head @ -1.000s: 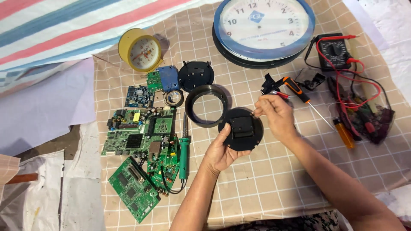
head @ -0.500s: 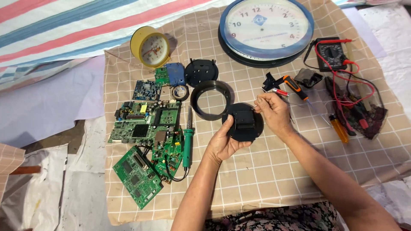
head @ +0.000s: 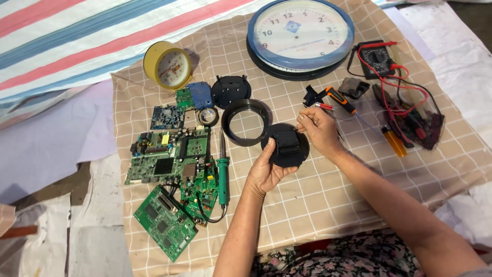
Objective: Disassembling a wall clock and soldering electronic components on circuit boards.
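My left hand (head: 265, 172) grips a round black plastic disc (head: 285, 145) with a raised square block in its middle, holding it by the lower left edge above the checked cloth (head: 318, 200). My right hand (head: 319, 128) is closed at the disc's upper right edge, pinching something thin that is too small to make out. Just left of the disc lies a black plastic ring (head: 247, 122), and behind that a second black round cover (head: 231, 91).
Green circuit boards (head: 171, 164) and a green-handled soldering iron (head: 222, 172) lie to the left. A small yellow clock (head: 167, 65) and a large blue-rimmed wall clock (head: 300, 32) sit at the back. Screwdrivers (head: 339, 100), a multimeter (head: 378, 59) with red leads and a tool pouch (head: 417, 120) lie right.
Both hands stay on the black disc in nearly the same pose. The view has shifted a little between frames.
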